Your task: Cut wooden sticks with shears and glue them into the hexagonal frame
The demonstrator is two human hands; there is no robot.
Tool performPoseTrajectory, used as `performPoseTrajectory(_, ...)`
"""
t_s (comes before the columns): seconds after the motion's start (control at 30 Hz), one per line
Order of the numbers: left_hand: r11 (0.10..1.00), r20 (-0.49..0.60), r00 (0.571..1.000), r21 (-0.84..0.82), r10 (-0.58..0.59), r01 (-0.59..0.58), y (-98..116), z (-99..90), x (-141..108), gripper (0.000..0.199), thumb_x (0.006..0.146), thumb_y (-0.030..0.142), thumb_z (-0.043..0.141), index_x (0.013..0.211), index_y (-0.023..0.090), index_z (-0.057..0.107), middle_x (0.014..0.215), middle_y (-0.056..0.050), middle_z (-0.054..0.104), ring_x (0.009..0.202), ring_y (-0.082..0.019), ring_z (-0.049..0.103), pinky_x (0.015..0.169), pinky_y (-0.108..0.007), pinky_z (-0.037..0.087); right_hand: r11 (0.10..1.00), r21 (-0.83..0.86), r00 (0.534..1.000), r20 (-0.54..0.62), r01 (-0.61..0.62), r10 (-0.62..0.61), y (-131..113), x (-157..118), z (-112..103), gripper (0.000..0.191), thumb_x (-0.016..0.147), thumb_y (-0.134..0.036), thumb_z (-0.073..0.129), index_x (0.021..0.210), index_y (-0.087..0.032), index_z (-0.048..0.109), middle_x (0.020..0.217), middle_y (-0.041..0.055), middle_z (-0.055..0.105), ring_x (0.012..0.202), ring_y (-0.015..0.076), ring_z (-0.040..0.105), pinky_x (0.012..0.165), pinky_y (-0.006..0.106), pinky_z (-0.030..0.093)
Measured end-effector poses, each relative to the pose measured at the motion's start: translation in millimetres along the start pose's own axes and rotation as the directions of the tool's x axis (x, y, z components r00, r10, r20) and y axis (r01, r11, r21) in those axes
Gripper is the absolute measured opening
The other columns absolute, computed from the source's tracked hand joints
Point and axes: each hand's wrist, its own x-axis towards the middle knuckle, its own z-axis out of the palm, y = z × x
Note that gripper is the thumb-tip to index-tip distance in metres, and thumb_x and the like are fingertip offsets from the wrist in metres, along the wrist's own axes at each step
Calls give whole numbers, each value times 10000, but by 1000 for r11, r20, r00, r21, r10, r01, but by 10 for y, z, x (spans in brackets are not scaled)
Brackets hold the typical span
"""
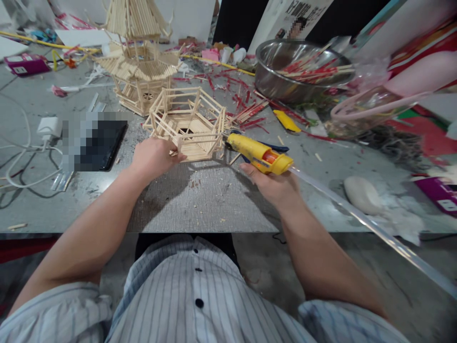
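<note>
A six-sided frame of thin wooden sticks (pixel 202 150), with a stick floor and railings, rests on the table before me. My left hand (pixel 155 157) is closed at its near left corner, fingers pinched against the sticks; a short stick end shows between them. In my right hand (pixel 273 183) is a yellow hot glue gun (pixel 246 146), its nozzle at the frame's right corner. A long clear glue stick (pixel 357 214) runs out of the gun's back toward the lower right. Whether the nozzle touches the wood I cannot tell.
Behind the frame stands a stick pagoda (pixel 143 62). A steel bowl (pixel 264 71) with red-and-wood sticks is at back right, near a yellow-handled tool (pixel 286 122). A phone (pixel 110 143) and white charger (pixel 49 128) lie left; a white computer mouse (pixel 362 194) lies right.
</note>
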Motion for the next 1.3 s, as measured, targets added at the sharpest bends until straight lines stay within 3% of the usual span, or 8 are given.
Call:
performPoseTrajectory(0.27,1000,2,1000,-14,-7,7,-3,7,7,382,843,521,537,990,237,747,893,-100,715,885,-241,653,726,-320,441,998,41,997,72,-37,34,-99,-11,-8,463,723,-643,580,527,-252,425,571,22,539,693,232,604,661,375,468)
performPoseTrajectory(0.5,1000,-1,1000,-14,-19,19,0,9,9,372,837,524,550,1008,258,747,884,-84,718,916,-229,643,751,-311,451,989,63,986,109,-135,128,-82,-60,25,416,694,-656,599,633,-261,484,643,22,575,701,226,597,643,368,455)
performPoseTrajectory(0.63,999,16,999,-6,-36,36,11,-2,2,390,840,532,543,1032,257,744,905,-90,723,927,-237,645,759,-319,455,991,23,984,120,-132,128,-89,-62,8,454,696,-676,583,572,-260,448,643,37,593,742,250,620,677,393,478)
performPoseTrajectory(0.83,999,11,1000,-21,-29,29,16,-9,-12,379,841,536,547,1014,263,745,903,-92,726,904,-244,654,751,-325,456,996,92,994,104,13,-23,-145,-49,62,396,728,-656,599,685,-264,569,684,27,650,699,231,638,663,387,527)
performPoseTrajectory(1.03,999,18,999,-16,-40,41,18,-8,-16,424,844,575,532,1045,265,741,899,-84,731,921,-228,651,772,-311,453,971,191,983,90,141,-161,-330,1,229,296,777,-525,637,904,-259,659,865,26,718,829,231,685,762,394,563)
performPoseTrajectory(1.3,1000,4,1000,-2,-19,19,6,9,-14,418,840,560,539,1025,247,746,915,-96,725,908,-236,654,756,-313,462,954,225,968,107,200,-228,-425,47,348,362,791,-513,644,1035,-246,678,1001,35,730,962,255,684,867,425,544)
